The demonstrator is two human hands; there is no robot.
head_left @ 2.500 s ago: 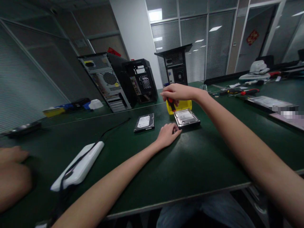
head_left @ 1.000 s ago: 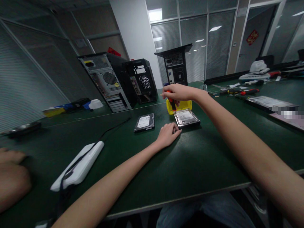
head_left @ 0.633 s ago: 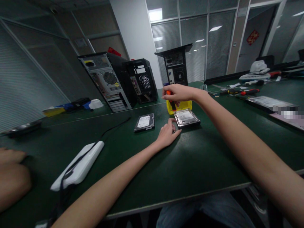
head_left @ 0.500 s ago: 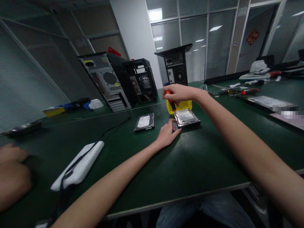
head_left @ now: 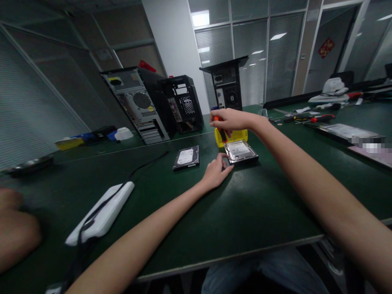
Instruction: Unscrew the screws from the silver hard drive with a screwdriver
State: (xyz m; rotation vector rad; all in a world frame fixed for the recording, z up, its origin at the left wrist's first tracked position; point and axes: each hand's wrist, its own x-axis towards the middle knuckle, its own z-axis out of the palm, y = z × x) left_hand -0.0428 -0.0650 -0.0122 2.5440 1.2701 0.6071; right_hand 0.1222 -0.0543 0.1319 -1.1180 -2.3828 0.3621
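Observation:
My right hand (head_left: pixel 225 122) is closed around a screwdriver (head_left: pixel 222 133) with an orange and black handle. The screwdriver points down at the far left corner of a hard drive (head_left: pixel 240 151), which lies flat, label side up; its tip is too small to make out. My left hand (head_left: pixel 216 170) rests on the green table and grips the near left corner of that drive with thumb and fingers. Just behind the drive is a yellow object (head_left: pixel 239 135), partly hidden by my right hand. A second hard drive (head_left: pixel 186 157) lies to the left, apart from both hands.
A white power strip (head_left: pixel 102 214) with a black cable lies left on the green table (head_left: pixel 171 232). Computer cases (head_left: pixel 142 106) stand at the back. Screwdrivers (head_left: pixel 320 118) and another drive (head_left: pixel 349 132) lie right. Another person's arm (head_left: pixel 18 232) is at the left edge.
My hands, the screwdriver and the hard drive hold nearly the same place. The other person's hand at the left edge has shifted slightly left.

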